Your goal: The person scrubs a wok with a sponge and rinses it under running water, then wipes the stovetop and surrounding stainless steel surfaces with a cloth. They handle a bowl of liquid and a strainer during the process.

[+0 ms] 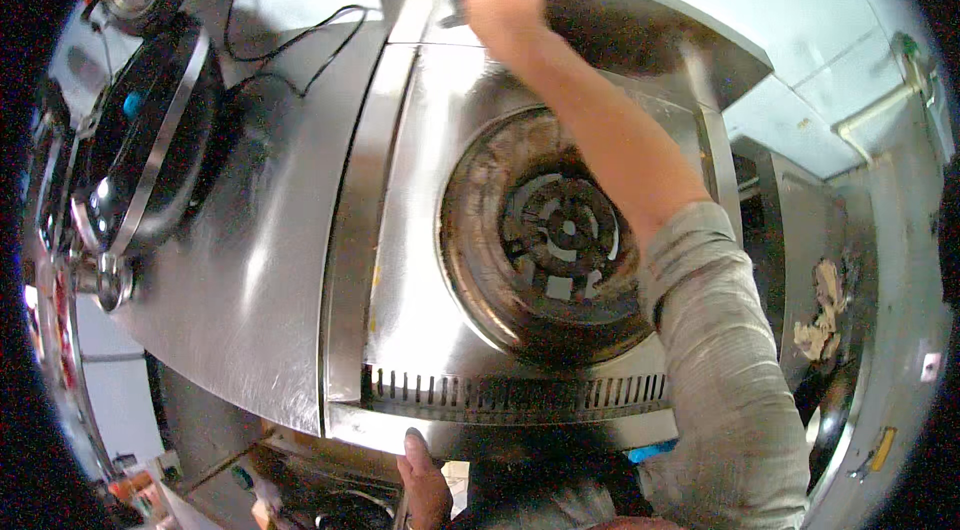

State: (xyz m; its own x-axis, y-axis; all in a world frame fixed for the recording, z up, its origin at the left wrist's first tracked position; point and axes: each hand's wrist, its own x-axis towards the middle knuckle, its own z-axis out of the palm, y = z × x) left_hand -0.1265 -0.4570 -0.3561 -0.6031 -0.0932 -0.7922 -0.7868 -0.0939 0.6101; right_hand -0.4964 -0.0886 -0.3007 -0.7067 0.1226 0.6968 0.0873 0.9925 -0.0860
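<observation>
My right arm reaches across a stainless steel wok range (420, 230) to its raised back panel (675, 53). My right hand (501, 1), blurred, is closed around a small dark item (454, 1) at the panel's left part. What that item is cannot be made out. Below the arm lies the round burner well (487, 290), browned with residue, with a dark burner (568, 228) at its centre. My left hand (427, 489) is at the range's front rail (375, 429), its thumb tip against the rail. Its other fingers are hidden.
A steel counter (277, 230) adjoins on the left, with a black rounded appliance (150, 132) and a loose black cable (300, 49). A slotted drain strip (517, 391) runs along the range's front. At right, crumpled pale material (821, 312) lies on a dark surface; a pipe (877, 106) follows the wall.
</observation>
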